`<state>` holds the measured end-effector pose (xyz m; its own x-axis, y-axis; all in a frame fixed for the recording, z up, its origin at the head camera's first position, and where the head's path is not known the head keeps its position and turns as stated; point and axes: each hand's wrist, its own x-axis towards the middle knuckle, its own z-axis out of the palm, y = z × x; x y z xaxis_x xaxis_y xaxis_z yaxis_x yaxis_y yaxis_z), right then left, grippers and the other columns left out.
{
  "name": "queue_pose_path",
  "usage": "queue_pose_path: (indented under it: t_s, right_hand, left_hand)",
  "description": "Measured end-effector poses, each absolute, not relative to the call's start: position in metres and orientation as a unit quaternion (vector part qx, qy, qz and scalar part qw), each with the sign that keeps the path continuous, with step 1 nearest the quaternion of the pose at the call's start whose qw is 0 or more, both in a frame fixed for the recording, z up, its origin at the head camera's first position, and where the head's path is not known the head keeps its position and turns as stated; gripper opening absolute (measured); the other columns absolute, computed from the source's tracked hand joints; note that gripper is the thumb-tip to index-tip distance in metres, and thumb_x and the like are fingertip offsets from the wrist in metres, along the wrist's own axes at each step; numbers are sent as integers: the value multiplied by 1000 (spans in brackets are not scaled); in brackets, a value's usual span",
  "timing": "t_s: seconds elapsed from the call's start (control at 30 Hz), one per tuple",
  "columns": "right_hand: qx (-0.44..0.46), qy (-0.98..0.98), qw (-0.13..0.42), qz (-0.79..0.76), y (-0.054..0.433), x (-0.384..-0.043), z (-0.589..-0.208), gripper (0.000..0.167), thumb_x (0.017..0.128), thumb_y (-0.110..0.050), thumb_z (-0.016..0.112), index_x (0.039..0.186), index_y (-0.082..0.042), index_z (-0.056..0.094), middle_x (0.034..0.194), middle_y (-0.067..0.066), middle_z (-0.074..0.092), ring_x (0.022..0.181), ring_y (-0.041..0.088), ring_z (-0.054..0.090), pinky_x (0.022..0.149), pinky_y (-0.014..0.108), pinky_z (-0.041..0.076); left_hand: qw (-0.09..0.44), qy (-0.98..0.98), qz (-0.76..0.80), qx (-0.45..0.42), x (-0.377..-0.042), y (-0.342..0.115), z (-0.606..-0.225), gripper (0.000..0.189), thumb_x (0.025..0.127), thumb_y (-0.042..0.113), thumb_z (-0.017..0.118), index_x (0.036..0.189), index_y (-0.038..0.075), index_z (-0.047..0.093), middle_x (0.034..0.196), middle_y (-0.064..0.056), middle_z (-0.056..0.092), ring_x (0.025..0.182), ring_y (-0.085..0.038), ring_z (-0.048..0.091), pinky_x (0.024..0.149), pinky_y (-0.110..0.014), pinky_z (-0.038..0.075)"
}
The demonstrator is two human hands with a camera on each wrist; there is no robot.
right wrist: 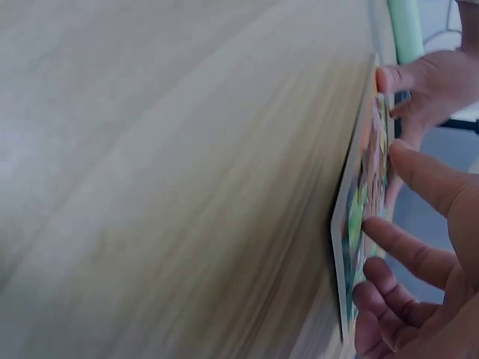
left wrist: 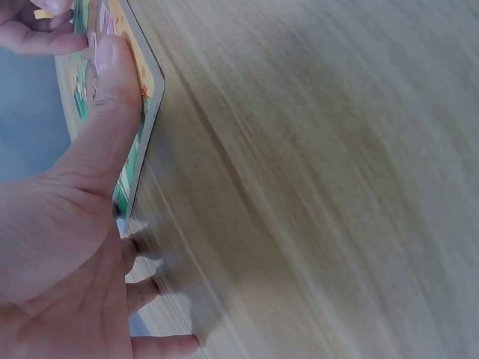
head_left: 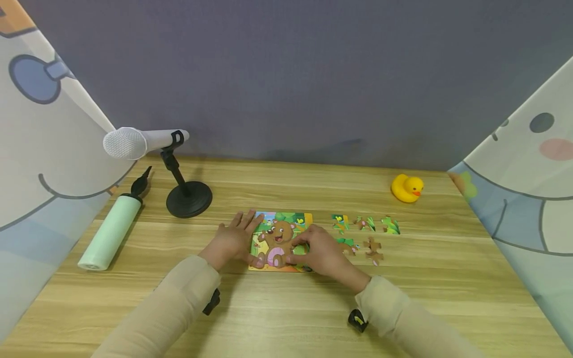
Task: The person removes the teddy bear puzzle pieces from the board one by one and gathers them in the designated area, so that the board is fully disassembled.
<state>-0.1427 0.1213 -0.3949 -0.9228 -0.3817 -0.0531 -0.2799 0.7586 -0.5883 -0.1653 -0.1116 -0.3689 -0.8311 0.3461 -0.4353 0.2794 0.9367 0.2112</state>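
Note:
A jigsaw puzzle board (head_left: pixel 274 233) with a brown bear picture lies flat on the table. My left hand (head_left: pixel 235 238) rests at its left side, fingers spread, the thumb (left wrist: pixel 114 75) lying on the board's lower corner. Over the right part of the puzzle is my right hand (head_left: pixel 323 251). Its index finger (right wrist: pixel 408 247) touches the picture, with the thumb apart from it and the other fingers bent; no loose piece shows between them. Right of this hand lie several loose puzzle pieces, among them a green one (head_left: pixel 391 225) and a brown one (head_left: pixel 373 250).
A yellow rubber duck (head_left: pixel 406 188) sits at the back right. At the back left, a white microphone (head_left: pixel 147 141) is on a black stand (head_left: pixel 189 199), beside a pale green hand pump (head_left: pixel 112 232). A grey partition (head_left: pixel 286 84) rises behind the wooden table (head_left: pixel 277 318).

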Motion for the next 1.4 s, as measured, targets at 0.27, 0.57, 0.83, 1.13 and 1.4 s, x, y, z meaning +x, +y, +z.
queue_pose_path:
  t_s: [0.27,0.57,0.83,1.13,1.4]
  right_hand:
    - [-187,940,67,-276,113,-142,-399,29,76,-34,91,88,-17,71,89,-4,53,83,14,49,72,31,45]
    - [-210,932,73,-286,118,-140,-398,34,77,-32,91,99,-16,71,99,-2,54,94,18,47,81,38,42]
    - [-240,937,40,-249,127,-144,-398,31,78,-30,90,98,-13,74,99,-1,55,91,18,47,79,37,41]
    - [-239,948,61,-201,131,-151,-395,40,79,-38,89,109,-16,75,106,-1,57,97,18,51,86,41,43]
    - [-266,934,74,-229,134,-159,-394,36,81,-28,89,110,-11,75,100,0,57,93,18,50,79,36,47]
  left_hand:
    - [238,955,69,165,-164,-109,-364,122,75,55,85,163,7,15,169,-19,7,153,-44,12,112,-73,24]
    - [238,955,64,165,-164,-109,-363,122,75,56,84,163,8,14,169,-18,7,153,-44,11,112,-73,25]
    - [244,954,62,164,-165,-109,-365,122,76,56,84,164,8,13,170,-18,5,154,-43,9,112,-73,24]
    - [243,954,59,163,-165,-109,-366,122,76,56,84,164,9,14,170,-18,6,154,-43,10,112,-72,25]
    - [244,954,60,162,-166,-111,-369,123,76,56,84,164,8,13,170,-18,5,154,-43,10,112,-73,24]
